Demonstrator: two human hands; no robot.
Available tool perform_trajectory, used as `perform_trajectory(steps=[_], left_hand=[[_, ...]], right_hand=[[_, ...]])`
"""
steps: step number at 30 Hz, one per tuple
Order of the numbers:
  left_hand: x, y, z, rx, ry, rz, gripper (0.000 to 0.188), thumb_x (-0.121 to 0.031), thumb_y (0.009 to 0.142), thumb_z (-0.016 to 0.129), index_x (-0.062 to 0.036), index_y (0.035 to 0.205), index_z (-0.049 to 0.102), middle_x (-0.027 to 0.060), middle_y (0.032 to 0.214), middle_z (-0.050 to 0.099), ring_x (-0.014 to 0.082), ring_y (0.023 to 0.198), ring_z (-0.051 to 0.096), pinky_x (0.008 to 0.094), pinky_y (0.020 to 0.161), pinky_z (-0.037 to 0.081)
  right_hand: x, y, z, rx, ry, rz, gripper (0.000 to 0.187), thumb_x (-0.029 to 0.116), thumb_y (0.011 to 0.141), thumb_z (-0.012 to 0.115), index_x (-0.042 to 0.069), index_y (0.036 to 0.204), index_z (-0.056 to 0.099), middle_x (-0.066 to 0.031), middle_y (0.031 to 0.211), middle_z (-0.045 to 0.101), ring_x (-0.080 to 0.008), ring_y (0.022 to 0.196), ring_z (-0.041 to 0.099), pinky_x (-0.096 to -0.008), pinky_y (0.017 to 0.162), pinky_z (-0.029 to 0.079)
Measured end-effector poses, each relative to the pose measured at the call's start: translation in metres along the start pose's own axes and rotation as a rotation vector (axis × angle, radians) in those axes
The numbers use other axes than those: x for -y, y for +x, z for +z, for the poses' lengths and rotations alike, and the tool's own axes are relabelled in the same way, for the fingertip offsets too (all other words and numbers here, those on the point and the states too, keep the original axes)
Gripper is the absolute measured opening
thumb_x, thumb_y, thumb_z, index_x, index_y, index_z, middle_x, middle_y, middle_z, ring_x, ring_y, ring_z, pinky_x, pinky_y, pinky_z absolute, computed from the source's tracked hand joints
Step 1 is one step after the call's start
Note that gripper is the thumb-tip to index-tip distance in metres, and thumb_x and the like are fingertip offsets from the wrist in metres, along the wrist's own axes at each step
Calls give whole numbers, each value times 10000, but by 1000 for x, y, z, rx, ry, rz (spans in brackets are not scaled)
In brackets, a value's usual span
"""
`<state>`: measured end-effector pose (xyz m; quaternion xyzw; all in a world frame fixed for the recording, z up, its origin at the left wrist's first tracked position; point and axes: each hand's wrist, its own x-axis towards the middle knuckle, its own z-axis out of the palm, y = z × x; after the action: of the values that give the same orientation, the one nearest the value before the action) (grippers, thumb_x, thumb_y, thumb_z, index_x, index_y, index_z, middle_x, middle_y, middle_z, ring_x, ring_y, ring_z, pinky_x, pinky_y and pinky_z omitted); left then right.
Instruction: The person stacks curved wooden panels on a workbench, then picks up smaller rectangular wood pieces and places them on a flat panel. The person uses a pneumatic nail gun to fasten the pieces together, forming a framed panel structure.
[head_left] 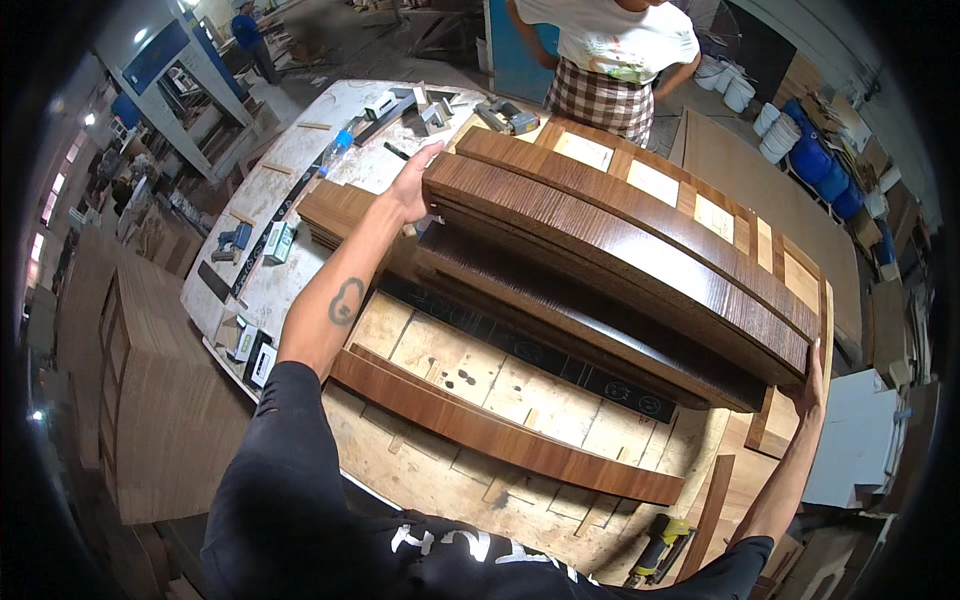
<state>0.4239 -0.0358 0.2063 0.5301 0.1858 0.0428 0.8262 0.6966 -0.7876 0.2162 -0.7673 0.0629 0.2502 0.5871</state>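
Fisheye bending, black rim, bright benchtop (398,335); glare on brown board (620,258), shadow beneath

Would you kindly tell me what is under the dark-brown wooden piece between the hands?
Beneath the dark-brown piece, a lower dark board shows; whether they are joined is unclear. Nearer, a black strip lies on the pale worktable. Anything directly underneath these boards is covered.

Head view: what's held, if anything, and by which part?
A long dark-brown wood-grain furniture piece, held by its two ends: left hand at its left end, right hand at its right end.
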Motion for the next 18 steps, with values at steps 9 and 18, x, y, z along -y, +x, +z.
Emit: perform_trajectory(steps=[9,18], left_hand=[[13,-49,-42,-290,92,-3,1051,-832,882,369,63,1431,430,111,1172,598,183,999,593,319,879,495],[153,-263,-178,-645,586,-273,978,-787,928,338,32,1450,452,186,1413,544,249,1292,539,349,1122,367]], right_hand=[[-40,-16,-25,-226,68,-27,1168,911,797,377,56,1578,227,-234,1542,383,-382,1418,377,-554,1164,211],[-259,-208,82,-376,16,66,696,595,954,558,55,1393,544,-131,1382,571,-261,1274,542,-446,1051,416]])
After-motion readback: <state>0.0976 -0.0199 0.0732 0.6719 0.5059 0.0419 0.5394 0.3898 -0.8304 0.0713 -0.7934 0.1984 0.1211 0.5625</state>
